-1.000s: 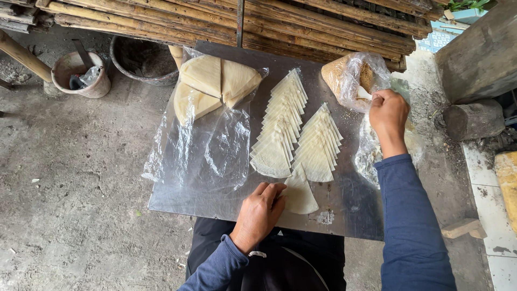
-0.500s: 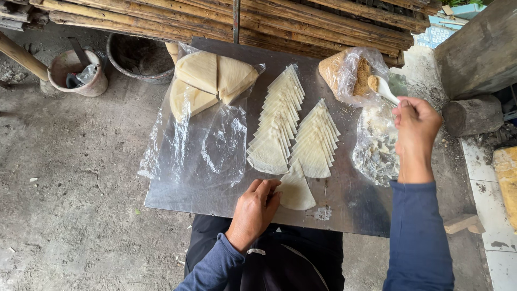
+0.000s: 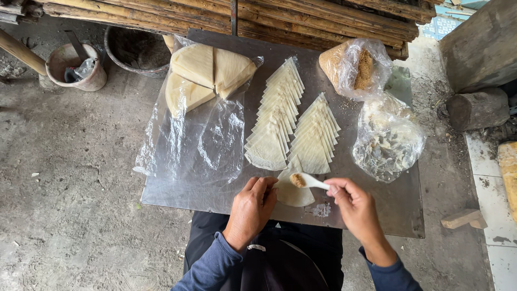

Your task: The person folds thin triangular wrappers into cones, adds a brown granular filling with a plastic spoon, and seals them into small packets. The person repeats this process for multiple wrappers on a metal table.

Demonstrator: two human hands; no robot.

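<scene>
My left hand [image 3: 253, 207] presses its fingertips on a pale wedge-shaped wrapper sheet [image 3: 292, 192] lying at the near edge of a metal tray [image 3: 377, 207]. My right hand [image 3: 353, 207] holds a small white spoon [image 3: 309, 181] with brown filling in its bowl, just over that wrapper. Beyond them lie two fanned rows of folded wrappers [image 3: 293, 126]. A clear bag of brown filling [image 3: 355, 67] stands at the far right of the tray.
Stacked pale dough wedges [image 3: 207, 73] sit on a clear plastic sheet [image 3: 188, 143] at the tray's far left. A crumpled plastic bag with white bits [image 3: 388, 140] lies at the right. Two buckets [image 3: 78, 64] and bamboo poles [image 3: 301, 13] stand behind; a log [image 3: 476, 108] at right.
My right hand came back from the filling bag at the far right to the near edge, bringing the spoon loaded with brown filling over the wrapper. My left hand stayed on the wrapper.
</scene>
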